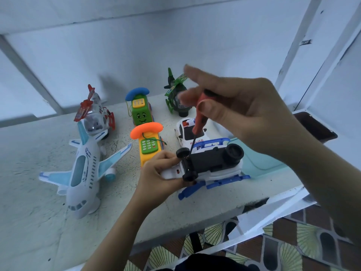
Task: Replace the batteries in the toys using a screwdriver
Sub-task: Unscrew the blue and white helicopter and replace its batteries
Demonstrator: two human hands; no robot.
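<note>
A white toy helicopter with blue skids (213, 167) lies turned over near the shelf's front edge, its black underside and wheels facing up. My left hand (158, 173) grips its nose end and steadies it. My right hand (240, 114) holds a red-handled screwdriver (199, 118) above it, fingers partly spread. The thin black shaft slants down and its tip meets the black underside next to the front wheel.
On the pale concrete shelf (29, 173) stand a white and blue airplane (84, 173), a red and white helicopter (93, 116), a green phone toy (139, 110), an orange phone toy (148, 143), a green helicopter (175, 94) and a police car (187, 132). White bars rise at right.
</note>
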